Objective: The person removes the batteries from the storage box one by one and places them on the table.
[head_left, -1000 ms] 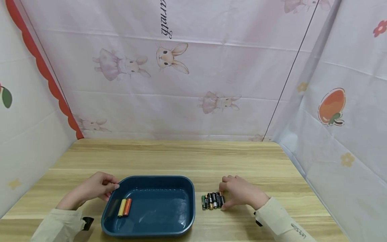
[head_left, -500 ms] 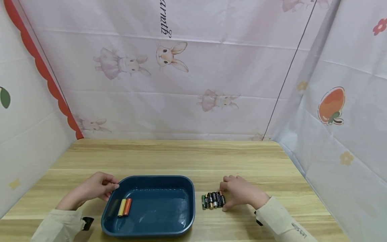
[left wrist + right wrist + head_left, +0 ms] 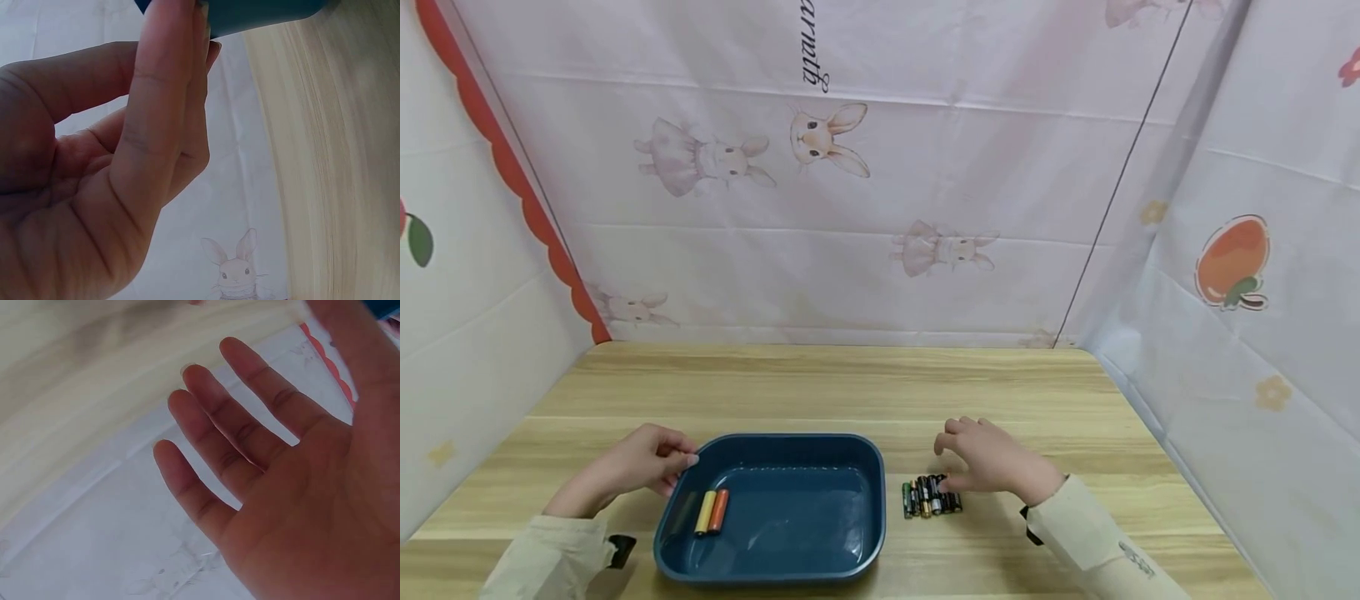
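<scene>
A dark blue rectangular tray (image 3: 793, 577) stands near the front of the table. My left hand (image 3: 643, 462) pinches its upper left rim between thumb and fingers; in the left wrist view a strip of the blue wall (image 3: 262, 14) shows at the fingertips. Inside the tray, at the left, a yellow battery (image 3: 705, 512) and an orange battery (image 3: 718, 511) lie side by side. Right of the tray, several mostly black batteries (image 3: 926, 497) lie in a close row. Over the row's right end hovers my right hand (image 3: 988, 458), fingers spread and holding nothing, thumb overlapping the batteries.
The wood-grain table (image 3: 835, 383) reaches back to a fabric wall (image 3: 880, 292) printed with rabbits. White printed cloth (image 3: 1210, 350) hangs along the right side, and another cloth (image 3: 475, 317) with a red scalloped edge bounds the left.
My right hand has lifted from the right end of the battery row and shifted slightly left and back, its fingers opening. The left hand stays on the tray's rim.
</scene>
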`<action>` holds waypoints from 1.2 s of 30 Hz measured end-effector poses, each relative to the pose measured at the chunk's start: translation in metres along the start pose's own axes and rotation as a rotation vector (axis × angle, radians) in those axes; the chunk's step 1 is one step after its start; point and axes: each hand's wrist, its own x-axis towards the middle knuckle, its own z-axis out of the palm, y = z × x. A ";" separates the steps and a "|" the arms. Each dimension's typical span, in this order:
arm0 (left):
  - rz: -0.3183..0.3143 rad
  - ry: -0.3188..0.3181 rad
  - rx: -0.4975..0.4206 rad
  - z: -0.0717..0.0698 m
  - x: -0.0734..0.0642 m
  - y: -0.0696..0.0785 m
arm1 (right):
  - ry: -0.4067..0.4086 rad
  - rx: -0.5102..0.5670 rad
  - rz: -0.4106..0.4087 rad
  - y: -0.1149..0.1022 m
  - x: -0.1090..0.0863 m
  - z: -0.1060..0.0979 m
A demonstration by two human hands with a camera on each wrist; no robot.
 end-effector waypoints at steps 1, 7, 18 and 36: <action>0.002 0.000 0.001 0.000 0.000 0.000 | 0.016 -0.006 -0.008 -0.001 0.002 -0.002; 0.005 0.001 0.002 0.000 0.002 0.002 | 0.099 -0.050 -0.067 -0.014 0.020 -0.018; 0.006 0.005 -0.001 -0.001 0.004 0.005 | 0.157 -0.076 -0.175 -0.043 0.053 -0.042; -0.022 0.014 -0.008 0.000 0.005 0.009 | 0.117 -0.104 -0.259 -0.088 0.096 -0.066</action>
